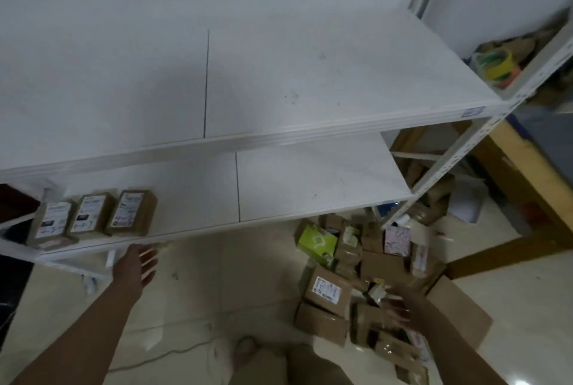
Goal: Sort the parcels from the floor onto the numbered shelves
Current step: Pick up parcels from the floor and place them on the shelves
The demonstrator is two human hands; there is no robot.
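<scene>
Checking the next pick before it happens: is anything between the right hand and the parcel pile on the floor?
Nothing visible: the right hand, fingers spread, hovers right over the parcel pile; motion blur hides whether it touches.

Shelf boards (310, 80) white, matt, smooth, a few scuff marks. Shelf frame post (459, 164) white painted metal, perforated. Parcels on the lower shelf (93, 214) brown matt cardboard with white paper labels. Floor pile (356, 276) mostly brown cardboard; one box (316, 242) lime green. Floor tiles (201, 307) pale, glossy. Tape rolls (496, 65) shiny plastic.
</scene>
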